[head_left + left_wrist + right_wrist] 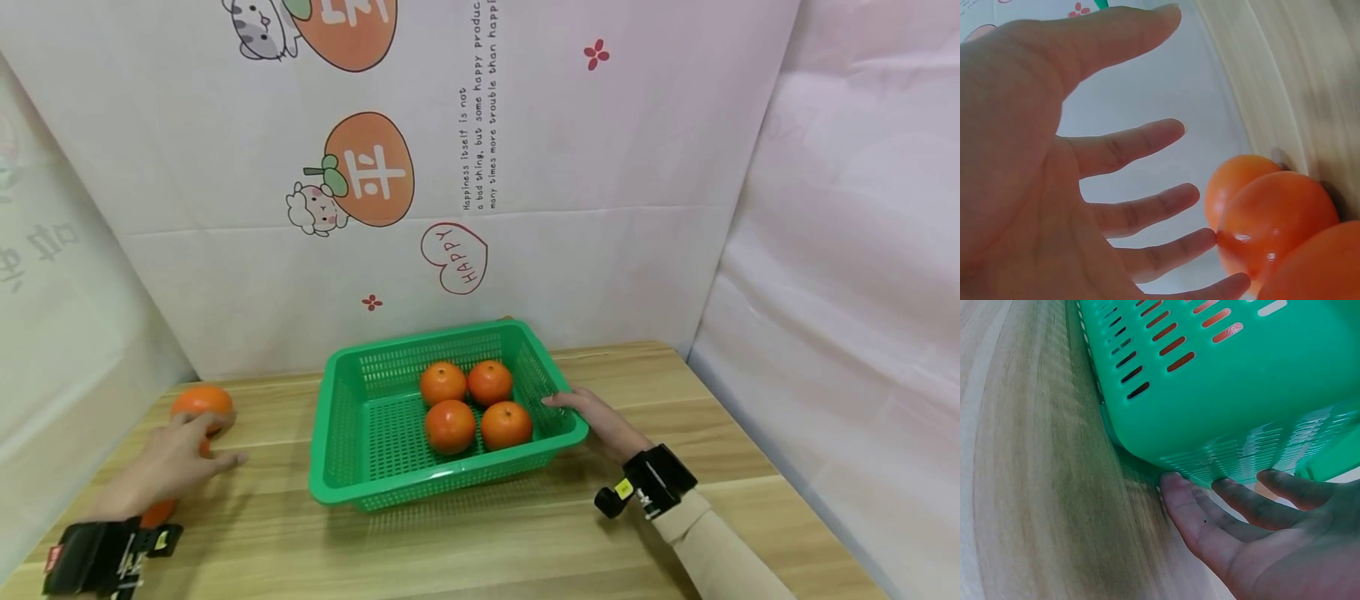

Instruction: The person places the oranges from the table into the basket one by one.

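Observation:
A green plastic basket (341, 433) with slotted walls stands on the table, several round orange fruits (450, 427) inside it. My right hand (603, 421) grips its right end, thumb over the rim; in the right wrist view the fingers (1200, 531) lie against the outer wall (1241, 450), low and close to the table. On the left, my left hand (161, 467) hovers with spread fingers over three smooth, glossy orange fruits (1275, 225) in a row. Its palm is empty, and the lower fingertips overlap the fruits in the left wrist view. From above, the hand partly hides this row.
The wooden table (637, 533) ends at a white printed cloth (600, 250) behind, with more cloth hanging at the left and right. A sliver of something orange (507, 317) shows behind the basket's far rim. Bare wood lies between the left fruits and the basket.

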{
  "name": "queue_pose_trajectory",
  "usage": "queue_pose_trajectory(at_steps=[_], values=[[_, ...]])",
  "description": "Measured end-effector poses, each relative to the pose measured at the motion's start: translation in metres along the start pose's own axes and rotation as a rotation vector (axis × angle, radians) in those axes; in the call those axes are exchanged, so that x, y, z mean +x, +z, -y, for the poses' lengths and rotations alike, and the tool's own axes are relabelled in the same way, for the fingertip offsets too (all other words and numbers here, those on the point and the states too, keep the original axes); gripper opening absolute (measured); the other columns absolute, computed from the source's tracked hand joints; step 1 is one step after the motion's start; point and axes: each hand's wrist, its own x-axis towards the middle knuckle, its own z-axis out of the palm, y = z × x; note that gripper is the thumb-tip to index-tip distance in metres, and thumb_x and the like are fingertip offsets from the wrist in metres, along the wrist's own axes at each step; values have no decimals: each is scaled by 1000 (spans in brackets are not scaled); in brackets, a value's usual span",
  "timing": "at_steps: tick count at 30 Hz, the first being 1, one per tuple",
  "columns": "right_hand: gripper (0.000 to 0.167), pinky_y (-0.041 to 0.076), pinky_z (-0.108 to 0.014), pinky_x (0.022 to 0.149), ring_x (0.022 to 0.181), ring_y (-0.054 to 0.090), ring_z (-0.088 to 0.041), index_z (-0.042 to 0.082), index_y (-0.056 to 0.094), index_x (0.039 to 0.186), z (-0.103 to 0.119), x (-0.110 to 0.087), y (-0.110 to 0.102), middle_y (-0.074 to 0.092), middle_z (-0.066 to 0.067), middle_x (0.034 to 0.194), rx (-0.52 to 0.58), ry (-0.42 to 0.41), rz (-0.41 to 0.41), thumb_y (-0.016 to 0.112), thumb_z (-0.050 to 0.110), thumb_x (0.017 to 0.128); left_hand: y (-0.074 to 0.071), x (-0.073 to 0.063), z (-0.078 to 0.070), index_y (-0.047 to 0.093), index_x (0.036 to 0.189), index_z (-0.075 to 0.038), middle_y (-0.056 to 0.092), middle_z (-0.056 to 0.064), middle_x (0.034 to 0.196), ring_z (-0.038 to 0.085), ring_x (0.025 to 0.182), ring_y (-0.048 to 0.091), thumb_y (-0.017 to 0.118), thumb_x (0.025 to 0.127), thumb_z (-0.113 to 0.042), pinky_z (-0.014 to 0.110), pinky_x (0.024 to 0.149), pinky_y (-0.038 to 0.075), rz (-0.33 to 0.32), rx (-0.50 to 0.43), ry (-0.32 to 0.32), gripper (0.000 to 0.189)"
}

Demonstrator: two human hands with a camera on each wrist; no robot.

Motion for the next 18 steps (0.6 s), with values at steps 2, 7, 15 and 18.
queue_pose_trajectory(at_steps=[2, 7, 15, 18], values=[[72, 57, -27, 94, 108, 70, -13, -3, 32, 161, 0, 0, 0, 64, -23, 140, 0, 1, -1, 55, 32, 103, 0, 0, 2, 57, 135, 14, 54, 45, 123, 68, 111, 49, 77, 93, -49, 77, 89, 42, -2, 5, -10, 79], [74, 58, -30, 98, 113, 69, -16, -2, 28, 163, -1, 0, 0, 59, -26, 147, 2, -6, 4, 55, 32, 103, 0, -1, 8, 57, 133, 16, 57, 42, 117, 67, 110, 48, 77, 93, -50, 75, 89, 42, -6, 14, -33, 79], [76, 57, -32, 101, 119, 68, -19, 1, 25, 165, -1, 0, 0, 53, -29, 153, 3, -12, 7, 55, 32, 103, 0, -2, 20, 54, 130, 16, 48, 52, 127, 73, 113, 40, 73, 94, -54, 77, 86, 39, 6, 30, -70, 81], [75, 57, -31, 101, 118, 68, -18, 0, 27, 164, -1, 0, 0, 57, -26, 150, -1, -11, 5, 56, 33, 103, 0, -3, 24, 55, 129, 15, 48, 52, 127, 74, 113, 39, 72, 95, -55, 78, 87, 36, -4, 26, -71, 79]])
